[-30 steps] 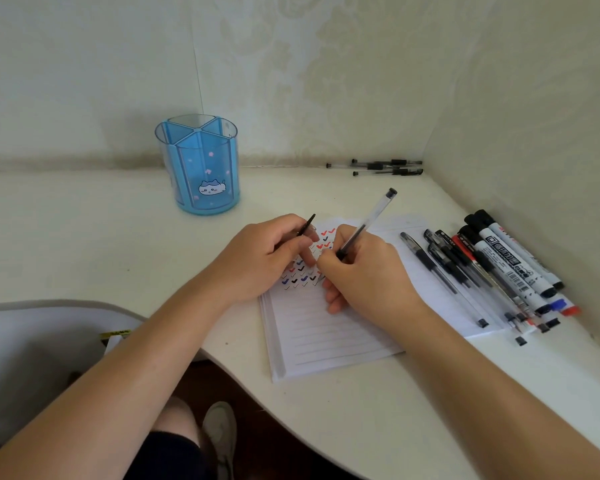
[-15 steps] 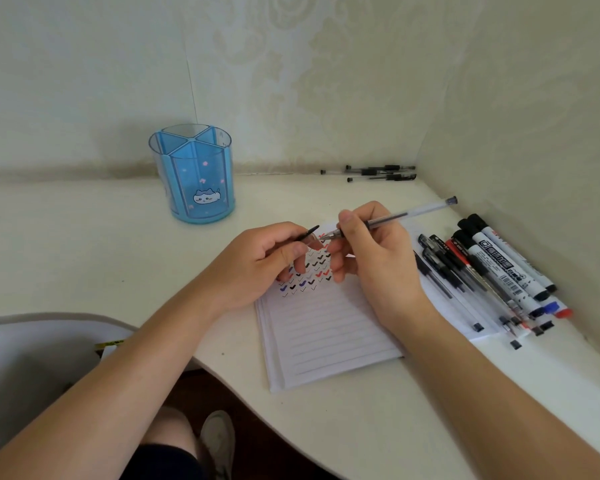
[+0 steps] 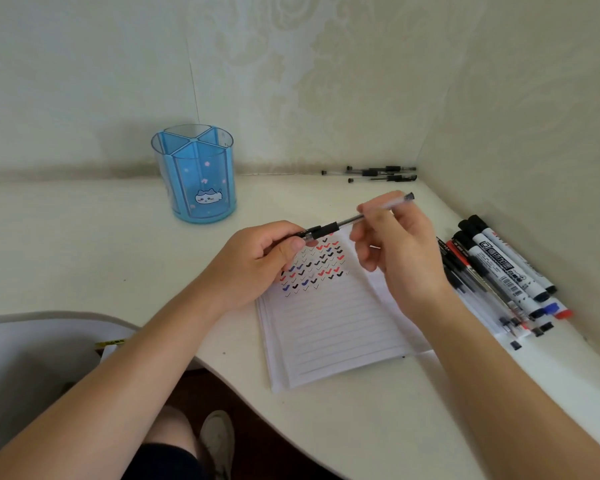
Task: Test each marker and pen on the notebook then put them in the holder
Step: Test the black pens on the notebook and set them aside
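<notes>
1. Since the writing stroke of a second ago is over, the pen (image 3: 352, 220) is off the page. It now lies near-level in the air above the top of the notebook (image 3: 333, 323), tip end left, back end up-right.
2. Change: the right hand (image 3: 399, 247) has moved from the grip section to the rear of the clear barrel. It pinches the barrel between thumb and fingertips, with the other fingers loosely curled.
3. Change: the left hand (image 3: 257, 258), which held the cap (image 3: 310, 233) apart from the pen, now has it at the tip end, pinched by thumb and forefinger. The cap looks pushed over the tip, against the black grip. Cannot tell if it is fully seated.
4. The notebook stays flat on the desk (image 3: 84, 237). Rows of black, red and blue check marks (image 3: 312, 265) fill its upper lines; the lower lines are blank.
5. The holder (image 3: 196, 174) stands back left, well apart from both hands. No pen shows above its rim.
6. Meaning: testing of this pen reads as done, and recapping is the step in hand. The likely next move is a reach forward-left to drop it in the holder.
7. Left to do: a row of markers and pens (image 3: 499, 271) lies at the notebook's right side, and a few loose pens (image 3: 378, 173) lie by the back wall. Judged early in the task.
</notes>
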